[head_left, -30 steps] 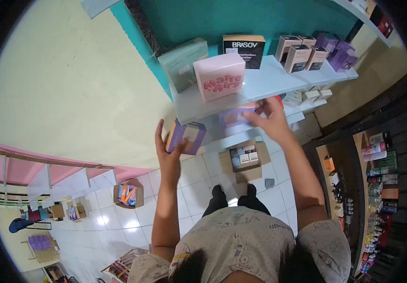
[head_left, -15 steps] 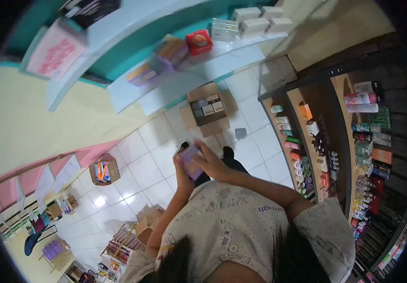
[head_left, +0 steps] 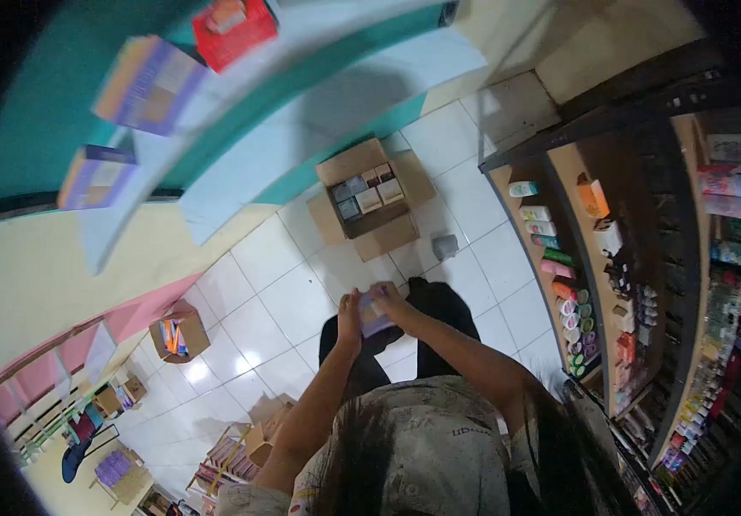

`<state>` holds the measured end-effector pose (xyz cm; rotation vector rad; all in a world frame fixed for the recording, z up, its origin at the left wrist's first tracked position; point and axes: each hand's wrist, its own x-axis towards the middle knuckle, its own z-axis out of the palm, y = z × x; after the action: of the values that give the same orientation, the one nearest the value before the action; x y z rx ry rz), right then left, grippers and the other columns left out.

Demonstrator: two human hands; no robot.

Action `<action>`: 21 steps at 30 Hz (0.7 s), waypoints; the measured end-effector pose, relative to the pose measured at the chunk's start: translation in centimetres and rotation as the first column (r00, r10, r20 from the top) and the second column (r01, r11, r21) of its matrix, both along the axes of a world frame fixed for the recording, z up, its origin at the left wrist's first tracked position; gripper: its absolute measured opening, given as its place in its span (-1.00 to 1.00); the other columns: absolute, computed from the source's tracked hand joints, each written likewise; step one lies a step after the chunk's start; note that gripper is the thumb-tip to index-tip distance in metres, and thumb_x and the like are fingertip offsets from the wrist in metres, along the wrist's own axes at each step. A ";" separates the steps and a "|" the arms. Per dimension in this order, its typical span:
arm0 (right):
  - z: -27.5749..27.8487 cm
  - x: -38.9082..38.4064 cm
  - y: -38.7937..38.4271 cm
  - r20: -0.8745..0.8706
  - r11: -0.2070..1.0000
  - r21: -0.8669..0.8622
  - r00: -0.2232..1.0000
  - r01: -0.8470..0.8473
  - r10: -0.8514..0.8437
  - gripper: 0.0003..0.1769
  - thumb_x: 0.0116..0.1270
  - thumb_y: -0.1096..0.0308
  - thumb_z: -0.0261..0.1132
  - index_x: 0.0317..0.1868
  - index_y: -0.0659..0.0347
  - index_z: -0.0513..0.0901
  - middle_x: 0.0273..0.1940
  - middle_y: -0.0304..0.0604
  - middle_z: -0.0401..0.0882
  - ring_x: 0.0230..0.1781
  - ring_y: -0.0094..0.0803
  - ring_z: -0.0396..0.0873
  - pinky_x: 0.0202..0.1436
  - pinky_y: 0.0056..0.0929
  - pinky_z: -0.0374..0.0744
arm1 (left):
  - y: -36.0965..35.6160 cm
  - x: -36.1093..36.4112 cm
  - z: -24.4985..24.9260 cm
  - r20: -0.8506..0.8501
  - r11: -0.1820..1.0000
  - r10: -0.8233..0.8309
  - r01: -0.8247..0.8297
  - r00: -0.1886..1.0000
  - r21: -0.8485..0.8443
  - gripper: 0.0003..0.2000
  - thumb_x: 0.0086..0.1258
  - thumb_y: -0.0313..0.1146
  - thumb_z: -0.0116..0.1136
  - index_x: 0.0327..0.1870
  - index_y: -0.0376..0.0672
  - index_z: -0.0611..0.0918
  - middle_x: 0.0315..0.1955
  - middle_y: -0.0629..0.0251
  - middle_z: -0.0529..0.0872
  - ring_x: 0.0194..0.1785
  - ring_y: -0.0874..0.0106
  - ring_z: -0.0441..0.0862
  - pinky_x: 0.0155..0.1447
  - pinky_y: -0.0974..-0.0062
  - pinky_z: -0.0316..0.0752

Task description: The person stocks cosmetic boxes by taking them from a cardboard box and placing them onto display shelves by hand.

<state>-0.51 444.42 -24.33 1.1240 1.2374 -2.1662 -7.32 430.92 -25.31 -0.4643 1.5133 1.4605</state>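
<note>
Both my hands hold a small purple box [head_left: 374, 313] in front of my body, above my dark trouser legs. My left hand [head_left: 350, 313] grips its left side and my right hand [head_left: 394, 303] covers its right side and top. An open cardboard carton [head_left: 369, 199] with several small boxes inside lies on the white tiled floor beyond my hands. On the blurred pale blue shelves above sit two purple boxes [head_left: 149, 85] [head_left: 94, 177] and a red box [head_left: 235, 29].
A dark wooden shelf unit [head_left: 637, 258] full of bottles and tubes stands on the right. A small grey object [head_left: 444, 248] lies on the floor by the carton. More cartons of goods [head_left: 178, 332] and pink shelving [head_left: 61, 361] are at the left.
My hands came down from the shelf to my waist, both closing on one purple box. The view swung downward, so the shelves slid to the top and the floor carton came nearer centre.
</note>
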 end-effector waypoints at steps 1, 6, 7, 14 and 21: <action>-2.3 -1.4 0.1 0.040 0.998 0.070 0.999 0.006 -0.009 -0.41 0.43 -0.15 0.08 0.27 0.04 0.29 0.03 -0.13 0.41 0.02 -0.34 0.47 -0.05 -0.28 0.57 | 0.5 -0.7 -2.9 0.019 0.995 0.093 -0.094 0.995 0.033 -0.35 0.40 0.08 0.09 0.33 -0.18 0.26 0.10 0.17 0.45 0.06 0.34 0.49 0.16 0.39 0.42; -20.9 -6.5 1.8 -0.080 0.978 0.154 0.988 0.143 -0.132 -0.24 0.39 -0.23 0.07 0.27 0.30 0.34 0.07 0.04 0.45 0.03 -0.23 0.49 0.05 -0.26 0.51 | 4.8 -4.7 -12.5 -0.286 0.993 -0.022 0.054 0.958 0.103 -0.33 0.42 0.08 0.05 0.38 -0.18 0.19 0.17 0.09 0.43 0.17 0.22 0.46 0.22 0.30 0.39; -20.6 -7.8 3.2 -0.031 0.982 0.163 0.995 0.100 -0.096 -0.17 0.36 -0.26 0.08 0.32 0.33 0.30 0.15 0.13 0.43 0.13 -0.18 0.45 0.14 -0.24 0.45 | 5.6 -6.3 -14.5 -0.208 0.997 -0.009 0.024 0.978 0.070 -0.33 0.42 0.06 0.05 0.38 -0.19 0.19 0.17 0.07 0.42 0.18 0.20 0.46 0.22 0.28 0.39; -39.1 -16.1 7.4 -0.089 0.932 0.333 0.988 0.145 -0.123 -0.09 0.27 -0.30 0.19 0.24 0.44 0.39 0.15 0.12 0.47 0.12 -0.18 0.49 0.16 -0.26 0.44 | 5.7 -15.4 -34.5 -0.460 0.984 -0.081 -0.003 0.884 -0.179 -0.46 0.41 -0.13 0.12 0.27 -0.32 0.37 0.13 -0.05 0.50 0.14 0.15 0.51 0.15 0.26 0.45; -36.3 -16.4 5.7 -0.273 0.958 0.262 0.961 0.119 -0.044 -0.17 0.27 -0.17 0.29 0.28 0.35 0.34 0.08 -0.03 0.52 0.04 -0.30 0.53 0.07 -0.32 0.53 | 4.5 -16.8 -37.0 -0.287 0.996 -0.052 0.070 0.956 0.054 -0.32 0.42 0.02 0.06 0.42 -0.22 0.20 0.20 -0.08 0.44 0.22 0.11 0.45 0.21 0.22 0.40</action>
<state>-16.87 450.17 -60.62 1.0281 1.6827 -2.3156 -24.16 435.39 -62.27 -0.1704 1.6841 1.5723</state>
